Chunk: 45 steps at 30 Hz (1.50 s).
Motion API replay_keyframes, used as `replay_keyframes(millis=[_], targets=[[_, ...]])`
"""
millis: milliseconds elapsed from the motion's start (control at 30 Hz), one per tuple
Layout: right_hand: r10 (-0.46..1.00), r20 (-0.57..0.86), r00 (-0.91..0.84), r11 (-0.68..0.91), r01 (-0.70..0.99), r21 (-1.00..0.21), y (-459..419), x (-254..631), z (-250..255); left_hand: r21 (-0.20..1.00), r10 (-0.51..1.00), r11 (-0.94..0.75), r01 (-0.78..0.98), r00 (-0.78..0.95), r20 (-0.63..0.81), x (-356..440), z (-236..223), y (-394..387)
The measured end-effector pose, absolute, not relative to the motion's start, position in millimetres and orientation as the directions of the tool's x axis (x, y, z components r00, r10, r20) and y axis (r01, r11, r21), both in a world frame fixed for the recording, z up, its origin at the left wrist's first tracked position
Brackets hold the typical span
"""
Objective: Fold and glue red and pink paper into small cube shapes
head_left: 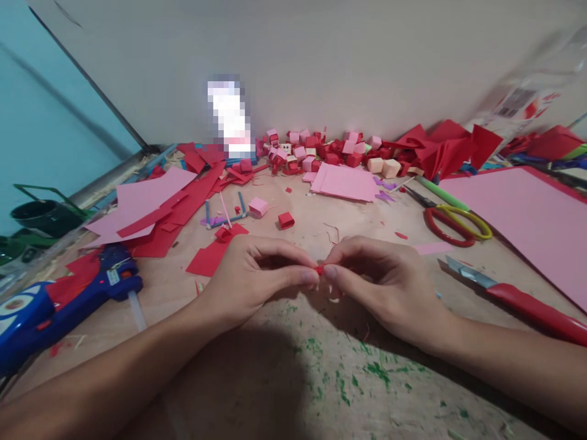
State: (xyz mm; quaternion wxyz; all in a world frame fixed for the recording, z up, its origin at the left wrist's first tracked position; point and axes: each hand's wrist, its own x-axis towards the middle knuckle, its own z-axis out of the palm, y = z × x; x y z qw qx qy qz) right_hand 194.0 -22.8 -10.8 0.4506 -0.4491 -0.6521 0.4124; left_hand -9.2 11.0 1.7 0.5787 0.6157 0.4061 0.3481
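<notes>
Between the fingertips of both hands is a small red piece, mostly hidden, so its exact shape cannot be made out. My left hand pinches its left side with thumb and fingers. From the right, my right hand pinches the same piece, the two thumbs nearly meeting. Just beyond the hands sit a small red paper box and a pink paper box. A piece of red paper lies by my left hand.
On the left are a blue glue gun and pink paper sheets. Scissors and a red-handled utility knife lie right, near a large pink sheet. Several small paper boxes line the wall beside a lit phone.
</notes>
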Motion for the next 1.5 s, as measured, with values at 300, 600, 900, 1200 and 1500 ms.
replay_keyframes(millis=[300,600,900,1200,1500], targets=[[0.905,0.386,-0.176,0.424,0.344,-0.838,-32.3,191.9,-6.8,0.995,0.908,0.052,0.081,0.411,-0.081,-6.7,2.3,7.4],[0.871,0.467,-0.154,0.489,0.372,-0.789,-40.2,188.4,-8.0,1.0,0.891,0.009,0.016,0.453,-0.015,-5.5,3.4,4.6],[0.885,0.456,-0.097,0.459,0.345,-0.819,-39.2,186.0,-5.3,1.0,0.916,-0.008,0.009,0.401,0.004,-5.7,-2.0,3.5],[0.928,0.355,-0.109,0.371,0.202,-0.906,-36.0,186.9,-3.8,1.0,0.916,-0.022,-0.021,0.4,0.029,-5.7,1.3,3.7],[0.979,0.028,-0.201,0.021,-0.038,-0.999,-33.0,185.6,-6.0,0.998,0.915,-0.05,-0.036,0.399,0.06,-5.4,0.2,1.7]])
